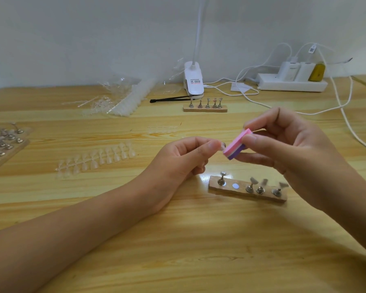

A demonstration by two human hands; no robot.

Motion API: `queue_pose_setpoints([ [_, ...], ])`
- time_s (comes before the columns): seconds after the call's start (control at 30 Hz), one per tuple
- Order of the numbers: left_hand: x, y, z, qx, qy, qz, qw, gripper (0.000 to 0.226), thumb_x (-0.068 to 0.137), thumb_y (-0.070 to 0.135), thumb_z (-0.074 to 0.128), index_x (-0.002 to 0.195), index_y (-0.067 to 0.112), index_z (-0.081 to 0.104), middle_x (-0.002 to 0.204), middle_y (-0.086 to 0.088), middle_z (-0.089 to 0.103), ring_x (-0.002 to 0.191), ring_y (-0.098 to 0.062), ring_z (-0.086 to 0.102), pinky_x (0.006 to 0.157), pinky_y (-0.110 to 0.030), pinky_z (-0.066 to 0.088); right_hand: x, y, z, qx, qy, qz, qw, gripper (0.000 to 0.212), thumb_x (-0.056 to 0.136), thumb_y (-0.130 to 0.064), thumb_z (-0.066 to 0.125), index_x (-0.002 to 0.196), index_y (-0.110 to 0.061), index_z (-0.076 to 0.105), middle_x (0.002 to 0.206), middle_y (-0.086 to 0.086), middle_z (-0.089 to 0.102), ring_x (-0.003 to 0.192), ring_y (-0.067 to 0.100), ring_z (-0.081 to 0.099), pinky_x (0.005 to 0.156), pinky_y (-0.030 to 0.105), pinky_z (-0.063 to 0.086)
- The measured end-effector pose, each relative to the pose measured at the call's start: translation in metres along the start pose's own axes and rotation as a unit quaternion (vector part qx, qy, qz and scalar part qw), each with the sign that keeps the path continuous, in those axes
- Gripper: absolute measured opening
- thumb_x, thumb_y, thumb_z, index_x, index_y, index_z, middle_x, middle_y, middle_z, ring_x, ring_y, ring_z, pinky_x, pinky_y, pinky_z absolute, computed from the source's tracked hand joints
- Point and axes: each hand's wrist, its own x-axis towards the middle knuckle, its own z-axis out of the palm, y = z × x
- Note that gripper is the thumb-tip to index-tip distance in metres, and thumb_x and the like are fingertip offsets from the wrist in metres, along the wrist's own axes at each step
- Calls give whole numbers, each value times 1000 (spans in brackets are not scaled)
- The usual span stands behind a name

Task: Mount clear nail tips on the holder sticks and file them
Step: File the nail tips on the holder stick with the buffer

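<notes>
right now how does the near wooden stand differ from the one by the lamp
The near stand holds four sticks with one bare round spot; the far stand holds five, no gap. The near stand lies skewed; the far stand lies level in view. Both are wooden strips with metal holder sticks.

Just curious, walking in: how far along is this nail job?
Done: three sticks on the near base carry tips. In hand: left hand pinches a tipped stick, right hand holds the file at it. Left: one stick looks bare; a strip of tips lies unused.
</notes>
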Motion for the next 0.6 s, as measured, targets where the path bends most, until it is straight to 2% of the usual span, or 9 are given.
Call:
queue_pose_setpoints([
  [0.17,-1,0,1,5,4,-5,1000,30,74,51,71,90,27,78,75,8,58,70,-8,46,77,-25,43,-4,6,11,4,-34,24,999,37,62,-24,77,89,-7,57,80,4,74,81,21,74,70,25,59],
  [0.3,0,1,1,-7,8,-5,1000,27,74,49,71,87,27,78,71,11,51,65,-5,44,70,-19,42,-2,2,6,18,18,6,1000,38,61,-25,76,90,-7,58,81,1,72,85,23,74,73,28,60],
  [0.47,0,1,1,-1,13,-4,1000,32,74,50,71,93,26,79,70,13,55,65,-4,46,69,-18,43,-4,5,11,17,-1,19,1000,37,60,-24,77,88,-7,59,81,3,72,83,24,74,71,27,59],
  [0.6,0,1,1,-7,18,-6,1000,29,74,49,72,91,27,78,70,12,51,64,-4,45,70,-20,41,-1,3,7,29,31,9,999,38,61,-25,76,90,-6,59,81,3,71,84,24,74,73,28,59],
])
